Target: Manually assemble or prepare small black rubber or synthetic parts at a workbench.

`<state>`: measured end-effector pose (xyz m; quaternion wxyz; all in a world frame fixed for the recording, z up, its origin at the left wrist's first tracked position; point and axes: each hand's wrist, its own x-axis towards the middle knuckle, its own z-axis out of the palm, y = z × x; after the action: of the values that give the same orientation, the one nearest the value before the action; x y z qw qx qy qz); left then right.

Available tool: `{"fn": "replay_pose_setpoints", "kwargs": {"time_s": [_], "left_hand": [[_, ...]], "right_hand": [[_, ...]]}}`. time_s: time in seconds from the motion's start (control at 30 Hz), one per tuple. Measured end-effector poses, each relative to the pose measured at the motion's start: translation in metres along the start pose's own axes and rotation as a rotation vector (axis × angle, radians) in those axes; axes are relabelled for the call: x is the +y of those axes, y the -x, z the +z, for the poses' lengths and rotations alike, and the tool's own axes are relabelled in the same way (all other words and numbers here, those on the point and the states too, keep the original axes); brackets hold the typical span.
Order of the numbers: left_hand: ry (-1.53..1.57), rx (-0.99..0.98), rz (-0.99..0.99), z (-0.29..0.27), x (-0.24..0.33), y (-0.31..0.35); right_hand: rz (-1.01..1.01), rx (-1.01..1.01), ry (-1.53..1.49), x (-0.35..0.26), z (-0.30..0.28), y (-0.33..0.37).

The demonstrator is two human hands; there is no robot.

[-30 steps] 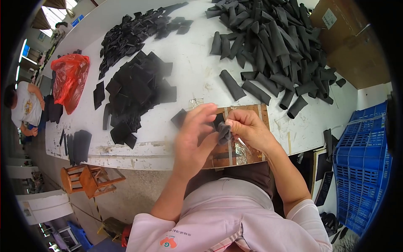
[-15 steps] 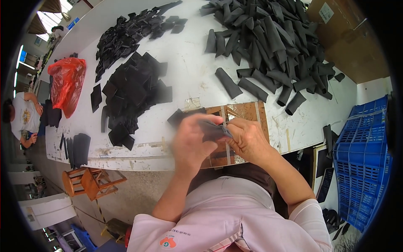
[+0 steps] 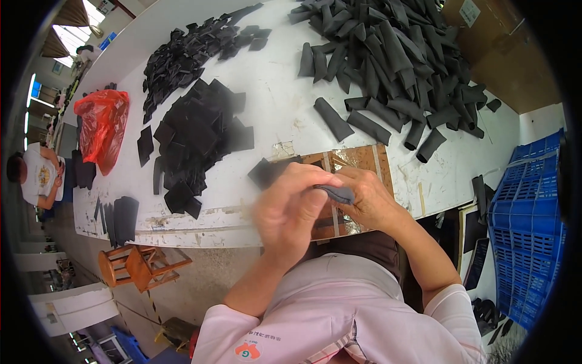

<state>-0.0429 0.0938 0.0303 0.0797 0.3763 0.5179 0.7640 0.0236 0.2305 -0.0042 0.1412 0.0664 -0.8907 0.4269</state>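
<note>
Over the front edge of the table, both hands grip one dark grey piece (image 3: 339,194) of soft sheet material, folded over so its rounded edge faces me. My left hand (image 3: 285,209) is closed round its left end, thumb pressed on top, slightly blurred. On the other end, my right hand (image 3: 371,199) pinches it with curled fingers; much of the piece is hidden in the hands. Beneath them lies a brown board (image 3: 377,162) with pale tape strips. A flat black piece (image 3: 262,173) lies beside the board, close to my left hand.
Flat black pieces (image 3: 194,130) lie heaped at the left, with another pile (image 3: 176,60) behind. Rolled grey tubes (image 3: 394,67) fill the back right, before a cardboard box (image 3: 494,54). Blue crates (image 3: 527,224), a red bag (image 3: 103,130), a wooden stool (image 3: 145,267) and another person (image 3: 42,176) surround the table.
The grey piece has turned and now shows its folded edge between the hands. My left fingers have closed further over it, and the hands are nearer together. The view has shifted slightly.
</note>
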Motion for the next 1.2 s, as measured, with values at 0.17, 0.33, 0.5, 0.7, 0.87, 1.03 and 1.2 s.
{"fn": "replay_pose_setpoints", "kwargs": {"time_s": [0.17, 0.33, 0.5, 0.7, 0.87, 1.03, 1.2], "left_hand": [[0.511, 0.322, -0.149, -0.008, 0.015, -0.002], [0.349, 0.329, -0.221, -0.012, 0.003, 0.014], [0.159, 0.271, -0.106, -0.018, 0.006, 0.012], [-0.356, 0.334, -0.238, -0.047, -0.03, 0.01], [-1.033, 0.383, -0.542, -0.095, -0.086, 0.017], [-1.247, 0.228, -0.444, -0.081, -0.077, 0.021], [-1.104, 0.13, -0.656, -0.081, -0.085, 0.039]], "right_hand": [[-0.085, 0.074, 0.172, -0.029, -0.02, -0.016], [-0.109, 0.028, 0.252, -0.012, 0.002, -0.009], [-0.124, 0.082, 0.159, -0.016, -0.001, -0.005], [-0.142, -0.032, -0.013, -0.018, -0.02, -0.023], [0.126, 0.55, -0.061, 0.002, -0.069, -0.077], [0.396, 0.381, -0.379, -0.019, -0.015, 0.003], [0.512, 0.117, -0.497, -0.026, 0.028, 0.038]]}}
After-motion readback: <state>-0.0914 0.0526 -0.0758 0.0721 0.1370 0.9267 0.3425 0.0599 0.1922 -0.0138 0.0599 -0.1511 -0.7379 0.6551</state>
